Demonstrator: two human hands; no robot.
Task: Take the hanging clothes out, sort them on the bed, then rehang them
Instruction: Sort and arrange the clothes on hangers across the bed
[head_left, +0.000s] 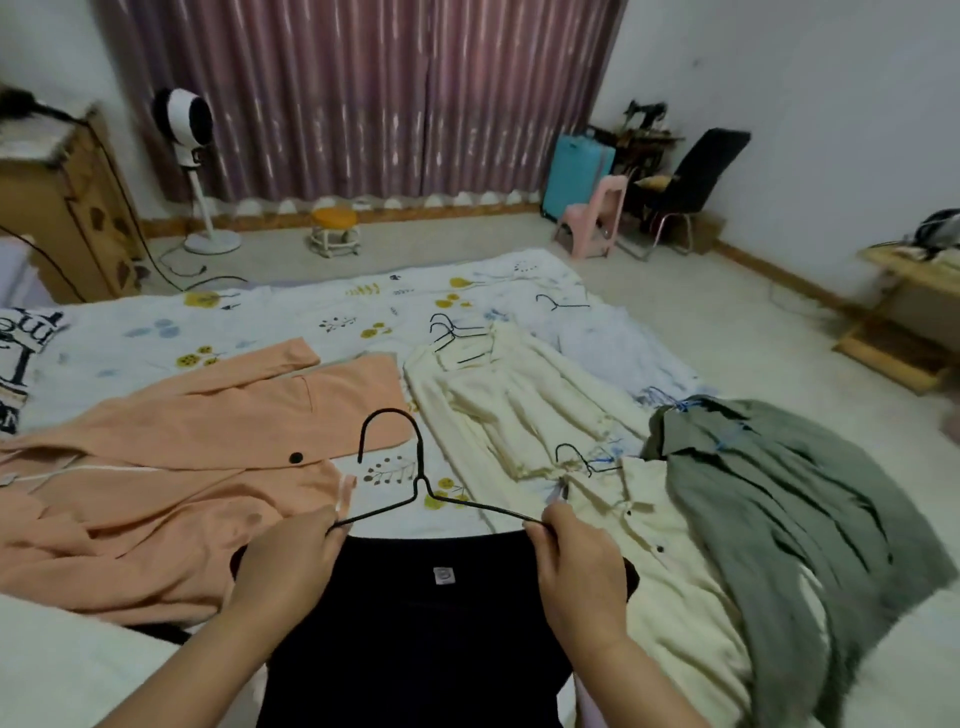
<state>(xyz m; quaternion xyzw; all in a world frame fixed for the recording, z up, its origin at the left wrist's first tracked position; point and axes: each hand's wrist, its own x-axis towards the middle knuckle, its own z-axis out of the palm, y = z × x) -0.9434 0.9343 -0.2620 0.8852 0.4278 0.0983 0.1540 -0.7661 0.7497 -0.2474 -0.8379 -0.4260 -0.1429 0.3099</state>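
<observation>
On the bed (291, 317), nearest edge: a top (415, 623), its neckline gripped by left hand (291, 564) and right hand (579, 571), each also pinching an arm of a wire hanger (410, 488) lying just beyond the top. Left of the top: a jacket (171, 467). Right of the top: a buttoned shirt (670, 571), partly under a long coat (789, 509) at the bed's right edge. Beyond the top, between jacket and coat: a blouse (519, 405) with hangers (454, 332) at its collar. Behind the bed: a standing fan (189, 130), a stool (335, 228), a suitcase (574, 174), two chairs (685, 182), curtains (363, 93).
</observation>
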